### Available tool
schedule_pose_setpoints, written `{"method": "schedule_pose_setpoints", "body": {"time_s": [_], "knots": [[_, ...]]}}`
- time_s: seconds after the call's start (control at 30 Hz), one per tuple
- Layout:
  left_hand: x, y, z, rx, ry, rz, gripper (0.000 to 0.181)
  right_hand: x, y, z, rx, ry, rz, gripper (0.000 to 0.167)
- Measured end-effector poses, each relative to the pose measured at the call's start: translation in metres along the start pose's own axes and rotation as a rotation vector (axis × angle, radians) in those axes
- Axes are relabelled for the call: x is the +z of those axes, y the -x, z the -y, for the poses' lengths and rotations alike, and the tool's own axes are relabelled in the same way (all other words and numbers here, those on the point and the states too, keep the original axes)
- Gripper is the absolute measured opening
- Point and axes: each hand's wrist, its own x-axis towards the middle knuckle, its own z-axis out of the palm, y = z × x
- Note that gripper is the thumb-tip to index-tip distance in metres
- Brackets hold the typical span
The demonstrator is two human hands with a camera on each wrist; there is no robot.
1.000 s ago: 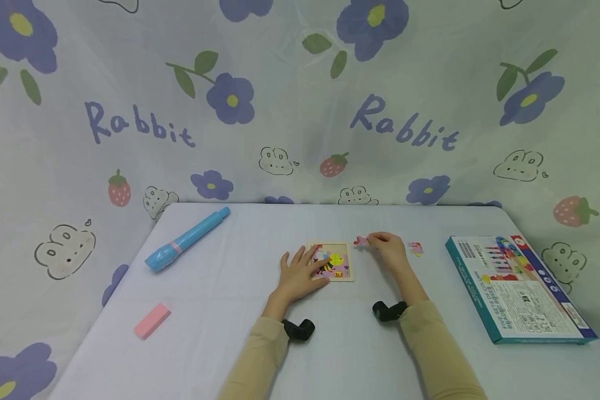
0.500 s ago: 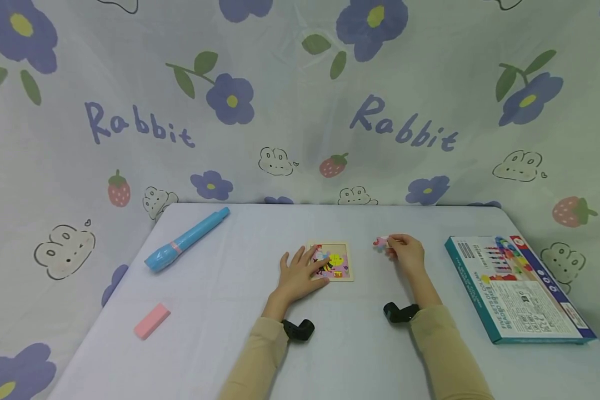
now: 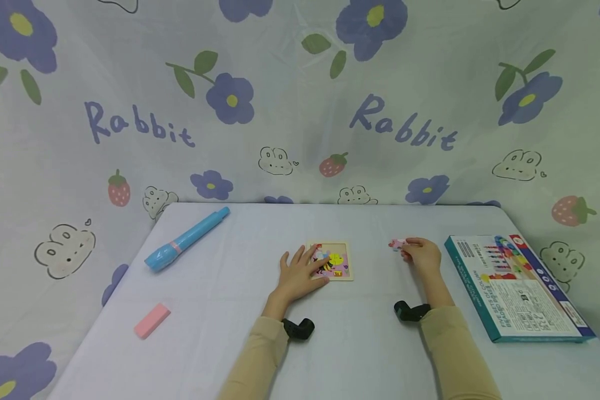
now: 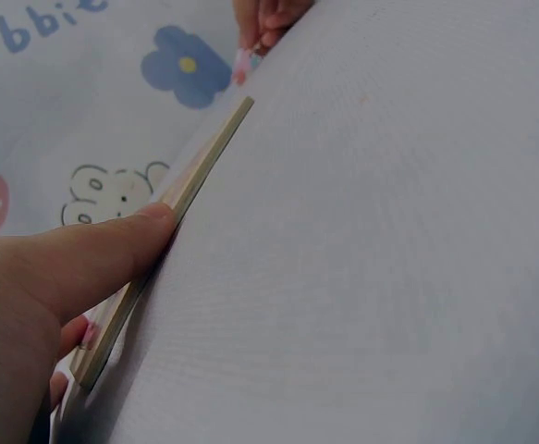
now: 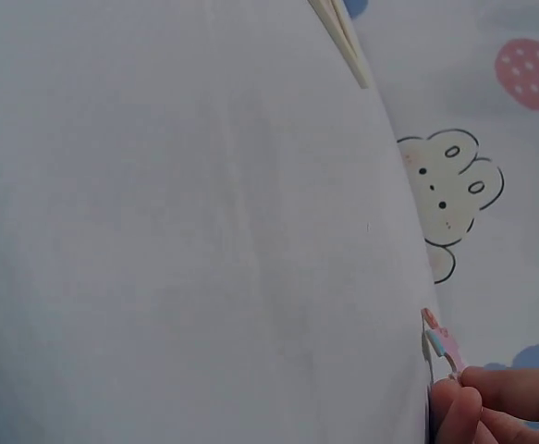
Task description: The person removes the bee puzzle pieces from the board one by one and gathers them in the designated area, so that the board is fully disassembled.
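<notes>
A square wooden jigsaw puzzle [image 3: 341, 260] with a yellow and black bee picture lies flat in the middle of the table in the head view. My left hand [image 3: 300, 276] rests on its left part with fingers spread, covering some of the picture. In the left wrist view the thumb [image 4: 112, 259] lies against the frame's near edge. To the right of the puzzle, my right hand [image 3: 424, 256] pinches a small pink puzzle piece [image 3: 396, 244] between thumb and fingers. That piece [image 5: 445, 344] appears close to the table surface in the right wrist view.
A flat box [image 3: 520, 289] with a teal side lies at the right, near my right hand. At the left are a blue, pen-shaped tube [image 3: 187, 239] and a pink rectangular block [image 3: 152, 321]. A patterned curtain [image 3: 300, 100] stands behind the white table [image 3: 230, 333].
My right hand has moved right, away from the puzzle, with the piece pinched in it. It now covers the spot where another loose piece lay. My left hand stays put.
</notes>
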Motion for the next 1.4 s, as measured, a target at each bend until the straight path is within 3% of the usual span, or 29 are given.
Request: {"method": "schedule_pose_setpoints", "body": {"time_s": [0.3,0.87,1.1,1.4], "knots": [[-0.003,0.0,-0.001,0.004,-0.006,0.0,0.056,-0.005,-0.002,-0.005,0.038,0.007,-0.03,0.034],[0.001,0.001,0.0,-0.028,0.051,0.005,0.055,-0.005,0.004,0.0,0.035,-0.026,-0.004,0.038],[0.002,0.001,-0.001,-0.031,0.044,-0.001,0.055,0.013,0.012,0.009,-0.054,-0.004,0.052,0.036],[0.003,0.001,0.0,-0.032,0.031,-0.009,0.055,0.052,0.022,0.027,-0.142,0.025,0.163,0.033]]}}
